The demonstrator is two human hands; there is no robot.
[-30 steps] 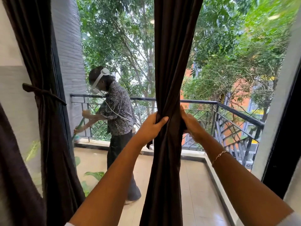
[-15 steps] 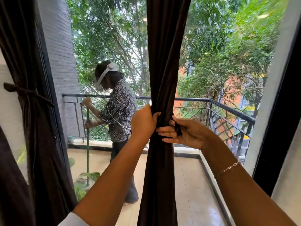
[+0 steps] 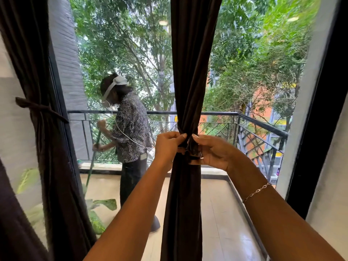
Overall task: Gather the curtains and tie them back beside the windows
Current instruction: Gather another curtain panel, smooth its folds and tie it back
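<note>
Curtains, two, hang vertically: centre curtain (image 3: 190,72) mid-window, cinched at its waist, and left curtain (image 3: 47,147) tied beside the frame. Left hand (image 3: 167,146) and right hand (image 3: 212,151) pinch the centre curtain's waist. One person (image 3: 131,129) stands outside.

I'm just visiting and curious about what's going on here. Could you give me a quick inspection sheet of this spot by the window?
Surface: no table; pale balcony floor outside.
Job's things: middle curtain gathered at its waist; left curtain already tied with a band.
Clutter: nothing seen.
Hands: left hand and right hand both pinch the middle curtain's gathered waist; bracelet on the right wrist.
Cables: thin white cord hanging from another person's headset.
Surroundings: that person holds a green pole outside; black railing, trees, leafy plant.
</note>
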